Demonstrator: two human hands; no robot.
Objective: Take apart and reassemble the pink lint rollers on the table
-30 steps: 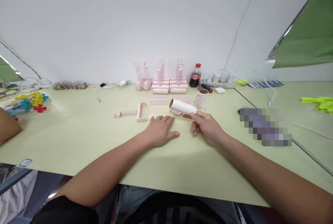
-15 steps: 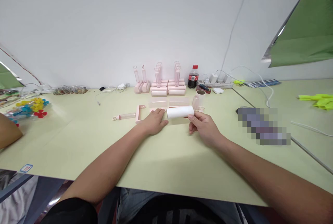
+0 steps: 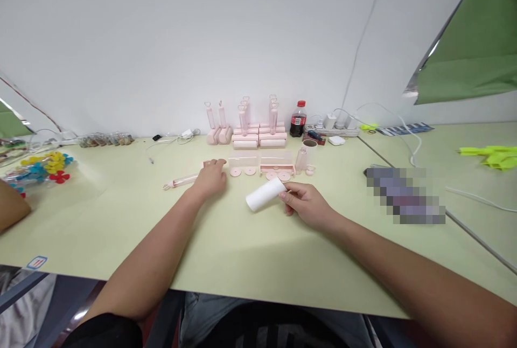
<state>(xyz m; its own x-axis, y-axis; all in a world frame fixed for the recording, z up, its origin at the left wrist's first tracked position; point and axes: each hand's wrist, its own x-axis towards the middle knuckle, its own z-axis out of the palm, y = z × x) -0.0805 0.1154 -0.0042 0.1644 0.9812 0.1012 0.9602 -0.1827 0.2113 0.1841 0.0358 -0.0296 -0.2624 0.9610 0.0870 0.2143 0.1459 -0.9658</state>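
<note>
My right hand [image 3: 305,202] pinches the near end of a white paper roll [image 3: 264,195], which is tilted just above the table. My left hand [image 3: 210,180] has its fingers curled over the frame of a pink lint roller handle, hiding most of it. The handle's clear grip [image 3: 183,181] sticks out to the left. Between the hands and farther back are pink round end caps [image 3: 250,171], a clear cover [image 3: 244,160] and a pink open case [image 3: 277,168]. A small clear pink tube [image 3: 301,159] stands right of the case.
Several pink lint rollers [image 3: 245,138] stand along the wall. Right of them are a cola bottle [image 3: 298,120], a roll with a brown core [image 3: 309,145] and a power strip [image 3: 343,132]. Colourful plastic pieces [image 3: 54,162] and another person's arm [image 3: 12,208] are at the left.
My left hand has moved left from the end caps onto the lint roller handle, which has shifted left. My right hand has brought the paper roll nearer and tilted its left end down.
</note>
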